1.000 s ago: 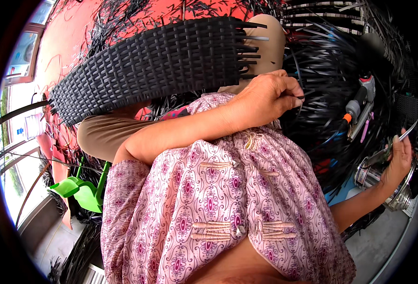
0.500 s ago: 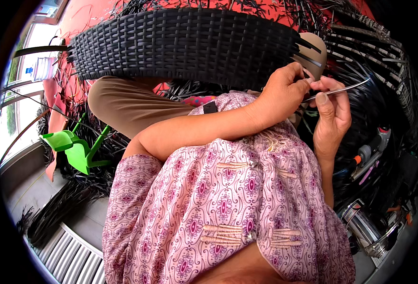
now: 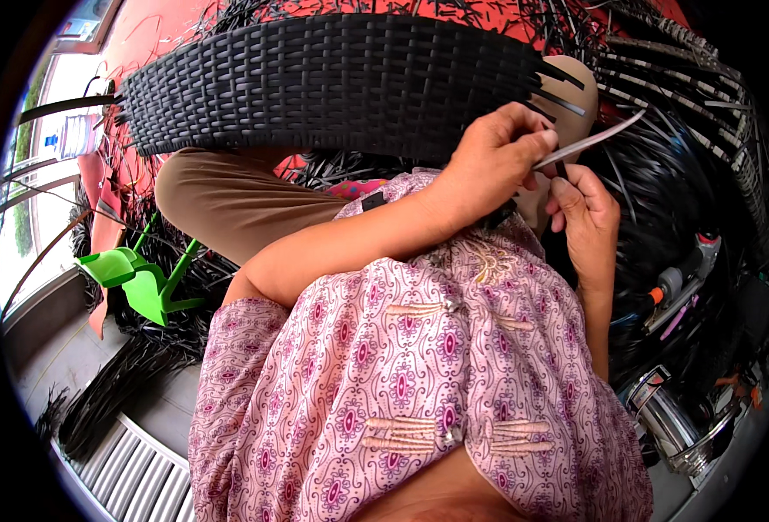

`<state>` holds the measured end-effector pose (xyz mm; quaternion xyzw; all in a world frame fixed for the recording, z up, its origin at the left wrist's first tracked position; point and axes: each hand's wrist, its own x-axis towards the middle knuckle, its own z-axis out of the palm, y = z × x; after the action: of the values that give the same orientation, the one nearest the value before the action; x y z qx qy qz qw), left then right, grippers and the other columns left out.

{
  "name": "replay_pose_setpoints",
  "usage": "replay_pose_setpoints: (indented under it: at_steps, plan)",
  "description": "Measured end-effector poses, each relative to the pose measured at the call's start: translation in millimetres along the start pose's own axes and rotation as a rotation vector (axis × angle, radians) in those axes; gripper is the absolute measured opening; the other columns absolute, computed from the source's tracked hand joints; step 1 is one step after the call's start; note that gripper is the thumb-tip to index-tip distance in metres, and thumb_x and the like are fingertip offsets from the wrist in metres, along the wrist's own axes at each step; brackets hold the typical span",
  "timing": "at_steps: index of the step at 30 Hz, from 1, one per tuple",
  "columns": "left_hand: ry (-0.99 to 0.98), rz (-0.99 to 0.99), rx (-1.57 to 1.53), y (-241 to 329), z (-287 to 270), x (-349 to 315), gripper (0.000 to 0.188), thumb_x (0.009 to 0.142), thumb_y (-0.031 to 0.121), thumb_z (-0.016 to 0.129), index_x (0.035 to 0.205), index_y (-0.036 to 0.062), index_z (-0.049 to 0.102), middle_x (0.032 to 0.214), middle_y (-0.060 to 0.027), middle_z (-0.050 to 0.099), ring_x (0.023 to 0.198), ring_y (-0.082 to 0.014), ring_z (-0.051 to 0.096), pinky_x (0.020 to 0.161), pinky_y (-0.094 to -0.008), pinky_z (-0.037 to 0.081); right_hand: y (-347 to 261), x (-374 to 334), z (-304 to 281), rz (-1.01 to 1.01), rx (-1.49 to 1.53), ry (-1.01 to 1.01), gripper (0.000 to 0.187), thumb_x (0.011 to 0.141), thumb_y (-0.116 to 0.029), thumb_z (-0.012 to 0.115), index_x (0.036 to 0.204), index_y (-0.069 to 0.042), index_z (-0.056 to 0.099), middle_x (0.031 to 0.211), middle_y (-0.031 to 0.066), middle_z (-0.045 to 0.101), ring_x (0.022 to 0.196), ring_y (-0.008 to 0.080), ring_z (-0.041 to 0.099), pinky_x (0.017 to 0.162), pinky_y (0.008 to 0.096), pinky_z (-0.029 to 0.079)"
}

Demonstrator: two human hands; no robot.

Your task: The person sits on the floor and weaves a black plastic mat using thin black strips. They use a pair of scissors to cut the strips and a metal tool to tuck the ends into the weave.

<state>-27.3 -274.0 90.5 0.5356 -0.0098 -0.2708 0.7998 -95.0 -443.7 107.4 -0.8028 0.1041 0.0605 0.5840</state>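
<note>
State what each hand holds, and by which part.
Left hand pinches a flat grey weaving strip at its near end. Right hand sits just below; its hold cannot be told.

Clear plastic bottle (image 3: 77, 137), blue label, far left.

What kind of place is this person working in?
Probably a floor-level wicker-weaving workshop: a half-woven black basket rests over the knees, loose black strips lie about, and the left hand pinches one strip.
</note>
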Motion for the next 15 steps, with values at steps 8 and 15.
replay_pose_setpoints:
  at_steps: [8,15]
  plan:
    - [0.302,0.041,0.240,7,-78,-28,0.046,0.108,0.043,0.050,0.125,0.0023,0.065,0.094,0.0020,0.061,0.075,-0.0050,0.052,0.065,-0.0209,0.038,6,18,-13,-0.128,0.041,0.213,0.021,0.102,-0.020,0.065,0.110,-0.003,0.074,0.072,-0.0018,0.061,0.061,0.0024,0.049,0.055,0.0189,0.039]
    - [0.449,0.087,0.218,-8,-100,-46,0.043,0.107,0.044,0.055,0.116,0.0045,0.071,0.088,0.0043,0.059,0.074,-0.0043,0.049,0.068,-0.0196,0.039,-99,111,-17,-0.791,0.171,0.332,0.024,0.102,-0.024,0.067,0.105,-0.002,0.076,0.075,-0.0018,0.064,0.062,0.0036,0.053,0.054,0.0199,0.039]
